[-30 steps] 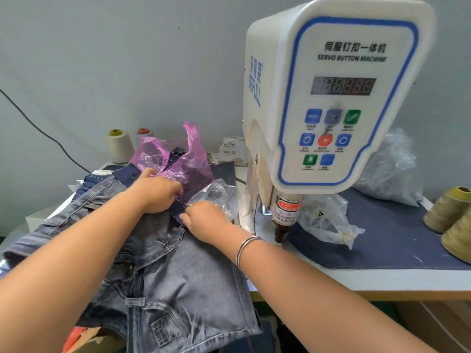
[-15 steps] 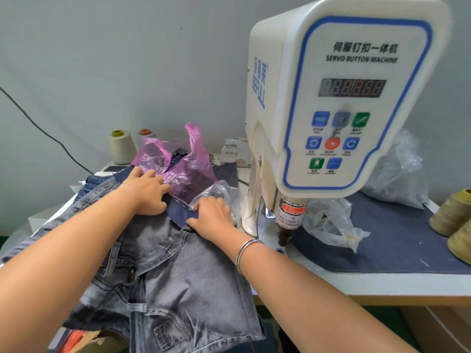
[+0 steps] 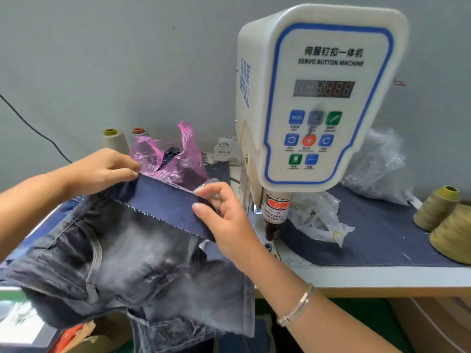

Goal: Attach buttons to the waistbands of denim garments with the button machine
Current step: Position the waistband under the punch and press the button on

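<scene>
A grey washed denim garment [image 3: 132, 261] lies bunched at the table's left, hanging over the front edge. On its top lies a dark blue denim strip [image 3: 165, 205] with a frayed edge. My left hand [image 3: 102, 171] pinches the strip's far left end. My right hand [image 3: 224, 217] holds the strip's right end between thumb and fingers, just left of the machine's punch [image 3: 274, 220]. The white servo button machine [image 3: 316, 98] stands at centre right with its control panel facing me.
A pink plastic bag [image 3: 175, 159] sits behind the denim. Clear plastic bags [image 3: 316, 220] lie right of the punch, another [image 3: 379, 166] at the back. Thread cones stand at back left [image 3: 114, 141] and far right [image 3: 438, 207]. A blue mat [image 3: 377, 240] covers the table.
Both hands have lifted the blue strip and spread it out between them. The left hand moved left and up, the right hand shifted right toward the punch.
</scene>
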`<action>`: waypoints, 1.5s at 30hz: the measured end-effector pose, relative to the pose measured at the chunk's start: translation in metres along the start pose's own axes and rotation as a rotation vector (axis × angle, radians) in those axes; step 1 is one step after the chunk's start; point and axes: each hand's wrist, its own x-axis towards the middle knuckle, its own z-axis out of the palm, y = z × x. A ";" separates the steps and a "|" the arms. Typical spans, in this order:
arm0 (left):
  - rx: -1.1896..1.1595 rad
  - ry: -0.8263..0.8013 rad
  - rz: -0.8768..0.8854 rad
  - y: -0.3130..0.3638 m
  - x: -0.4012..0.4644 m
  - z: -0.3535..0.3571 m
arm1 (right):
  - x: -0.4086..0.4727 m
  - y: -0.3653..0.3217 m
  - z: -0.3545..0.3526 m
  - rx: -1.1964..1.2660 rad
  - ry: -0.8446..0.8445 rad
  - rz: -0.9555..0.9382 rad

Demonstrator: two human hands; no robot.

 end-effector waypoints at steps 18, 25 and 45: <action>-0.251 -0.247 -0.024 0.086 -0.006 0.130 | -0.109 0.000 -0.124 0.340 0.298 0.496; 0.228 -0.208 -0.016 0.091 -0.003 0.149 | -0.101 0.012 -0.130 0.385 0.348 0.535; -0.850 -0.117 -0.366 0.135 0.011 0.172 | -0.054 0.027 -0.146 0.189 0.066 0.544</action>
